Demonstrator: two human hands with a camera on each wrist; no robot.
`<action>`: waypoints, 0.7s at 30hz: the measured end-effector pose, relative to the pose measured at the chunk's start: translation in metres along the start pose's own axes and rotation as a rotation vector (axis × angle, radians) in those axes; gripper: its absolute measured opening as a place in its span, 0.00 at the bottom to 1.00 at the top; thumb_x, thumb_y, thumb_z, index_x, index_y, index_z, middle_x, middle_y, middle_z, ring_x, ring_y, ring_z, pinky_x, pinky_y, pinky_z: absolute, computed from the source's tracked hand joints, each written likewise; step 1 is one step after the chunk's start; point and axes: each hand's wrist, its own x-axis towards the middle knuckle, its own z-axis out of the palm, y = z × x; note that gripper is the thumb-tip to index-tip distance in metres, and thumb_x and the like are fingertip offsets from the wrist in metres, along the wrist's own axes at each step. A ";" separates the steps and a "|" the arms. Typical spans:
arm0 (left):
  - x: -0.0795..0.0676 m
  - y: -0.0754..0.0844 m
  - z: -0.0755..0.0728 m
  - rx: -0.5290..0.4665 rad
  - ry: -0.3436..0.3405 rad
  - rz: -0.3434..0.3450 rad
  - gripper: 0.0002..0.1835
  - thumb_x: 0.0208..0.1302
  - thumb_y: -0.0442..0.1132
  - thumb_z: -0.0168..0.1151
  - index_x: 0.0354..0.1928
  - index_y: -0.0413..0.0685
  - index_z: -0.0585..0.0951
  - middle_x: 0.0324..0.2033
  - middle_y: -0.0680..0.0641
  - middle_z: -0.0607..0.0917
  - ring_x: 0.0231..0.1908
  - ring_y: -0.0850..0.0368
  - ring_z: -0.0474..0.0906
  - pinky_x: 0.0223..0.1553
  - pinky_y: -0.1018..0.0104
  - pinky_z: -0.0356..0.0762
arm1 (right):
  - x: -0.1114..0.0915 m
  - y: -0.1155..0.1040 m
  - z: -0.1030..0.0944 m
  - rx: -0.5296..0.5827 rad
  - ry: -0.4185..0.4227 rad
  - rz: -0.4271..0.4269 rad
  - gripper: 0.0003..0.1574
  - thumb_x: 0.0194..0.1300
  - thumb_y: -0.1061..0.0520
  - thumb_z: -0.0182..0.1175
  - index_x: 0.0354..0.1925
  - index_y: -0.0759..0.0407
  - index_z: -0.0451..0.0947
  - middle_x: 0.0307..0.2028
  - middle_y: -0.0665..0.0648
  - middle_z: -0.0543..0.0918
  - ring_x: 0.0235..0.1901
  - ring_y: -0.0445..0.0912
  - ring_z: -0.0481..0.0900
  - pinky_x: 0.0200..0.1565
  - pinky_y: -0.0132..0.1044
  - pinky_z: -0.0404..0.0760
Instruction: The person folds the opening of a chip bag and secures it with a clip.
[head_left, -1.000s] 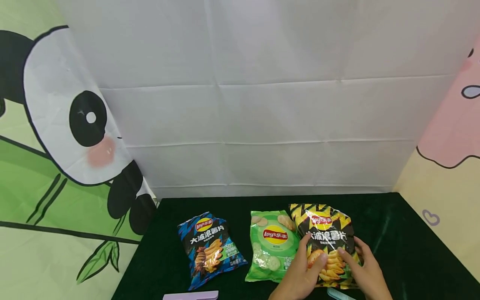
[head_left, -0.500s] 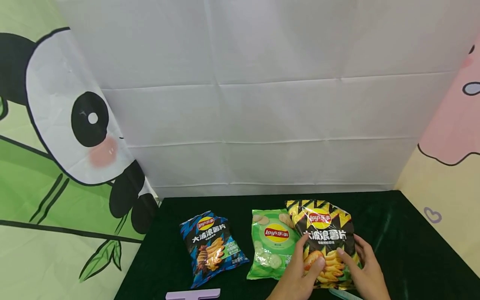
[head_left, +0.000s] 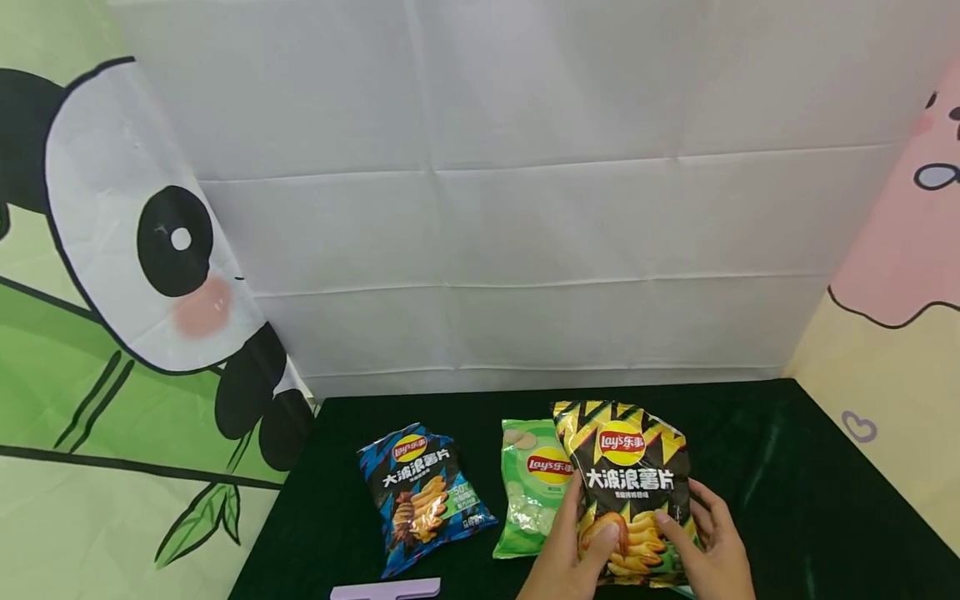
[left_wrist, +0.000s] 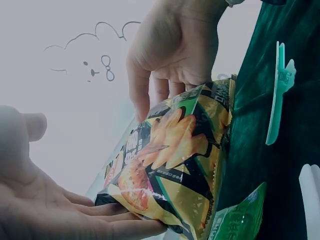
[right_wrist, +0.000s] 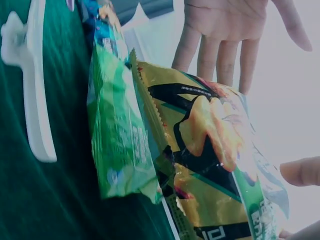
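Right of the green bag (head_left: 525, 508), the yellow-and-black chip bag (head_left: 630, 483), cradled between loosely spread left hand (head_left: 562, 554) and right hand (head_left: 718, 550), looks light, slick and crushable, best held by its sides.

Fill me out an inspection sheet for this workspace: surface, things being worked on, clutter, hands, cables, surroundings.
Surface: dark green cloth, slight sheen.
Things in work: yellow-and-black chip bag, held between both hands.
Clutter: green chip bag, partly hidden by the held one in the head view; blue chip bag, apart to its left; lilac piece at the near edge; teal piece, mostly hidden in the head view.
Left hand: straight fingers against the bag's side.
Right hand: grips the opposite side.
Cables: nothing seen.
Surroundings: creased white sheet behind; panda print left, pink print right.
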 end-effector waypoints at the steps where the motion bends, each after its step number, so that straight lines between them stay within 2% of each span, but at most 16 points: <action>1: -0.002 -0.001 -0.002 -0.004 0.006 0.003 0.41 0.67 0.61 0.49 0.74 0.62 0.43 0.72 0.46 0.55 0.69 0.41 0.56 0.66 0.36 0.58 | -0.002 -0.001 0.002 -0.002 0.004 -0.009 0.59 0.58 0.30 0.58 0.73 0.55 0.44 0.66 0.71 0.65 0.64 0.62 0.67 0.55 0.49 0.76; 5: -0.009 -0.004 -0.009 -0.012 0.029 0.023 0.42 0.68 0.60 0.49 0.75 0.57 0.41 0.72 0.41 0.54 0.69 0.36 0.54 0.64 0.35 0.60 | -0.008 -0.003 0.010 0.001 -0.001 -0.028 0.56 0.58 0.31 0.59 0.72 0.55 0.46 0.65 0.71 0.66 0.64 0.62 0.68 0.56 0.52 0.75; 14: -0.018 -0.012 -0.019 -0.044 0.112 -0.023 0.46 0.67 0.60 0.50 0.75 0.47 0.40 0.70 0.31 0.54 0.67 0.25 0.53 0.60 0.33 0.63 | -0.018 -0.004 0.027 0.028 -0.028 -0.017 0.57 0.56 0.32 0.62 0.71 0.56 0.48 0.64 0.72 0.68 0.61 0.63 0.71 0.58 0.57 0.73; 21: -0.029 -0.017 -0.026 -0.099 0.174 -0.044 0.48 0.64 0.58 0.55 0.74 0.51 0.39 0.69 0.29 0.55 0.67 0.26 0.53 0.58 0.34 0.67 | -0.025 -0.002 0.039 0.060 -0.039 -0.019 0.56 0.55 0.37 0.66 0.69 0.57 0.51 0.63 0.71 0.70 0.61 0.62 0.71 0.59 0.58 0.71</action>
